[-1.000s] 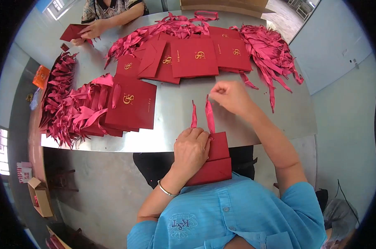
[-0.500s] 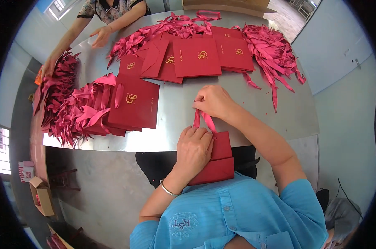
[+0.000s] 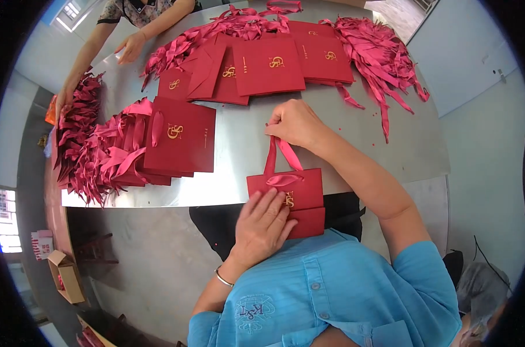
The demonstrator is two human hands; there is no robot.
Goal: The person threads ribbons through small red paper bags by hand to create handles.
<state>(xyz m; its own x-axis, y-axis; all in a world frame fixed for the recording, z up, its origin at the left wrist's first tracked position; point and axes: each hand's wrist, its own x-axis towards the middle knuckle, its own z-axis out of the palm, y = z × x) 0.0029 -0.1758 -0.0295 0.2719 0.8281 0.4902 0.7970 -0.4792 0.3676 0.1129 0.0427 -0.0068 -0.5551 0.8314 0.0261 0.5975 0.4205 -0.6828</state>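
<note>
Since half a second earlier, the left hand (image 3: 265, 222) had slid lower and leftward, uncovering the upper front of the red bag (image 3: 306, 186) and its gold mark, while the right hand (image 3: 294, 122) kept its hold on the pink ribbon (image 3: 288, 155). That bag lay at lower centre of the frame, across the near edge of the metal table (image 3: 384, 156) and close against the blue shirt (image 3: 343, 277). The right hand's thumb and fingers were pinched together on the ribbon's upper end, drawing two strands up from the bag — a second ribbon loop (image 3: 285, 180) drooped over its front. The left hand lay flat, fingers extended and touching the bag's face, clasping nothing visible. Ribboned bags (image 3: 178, 133) stood bunched at left; flat bags (image 3: 268, 72) overlapped at upper centre — loose ribbons (image 3: 378, 63) were heaped at upper right. A co-worker's hand (image 3: 132, 47) showed at upper left.
</note>
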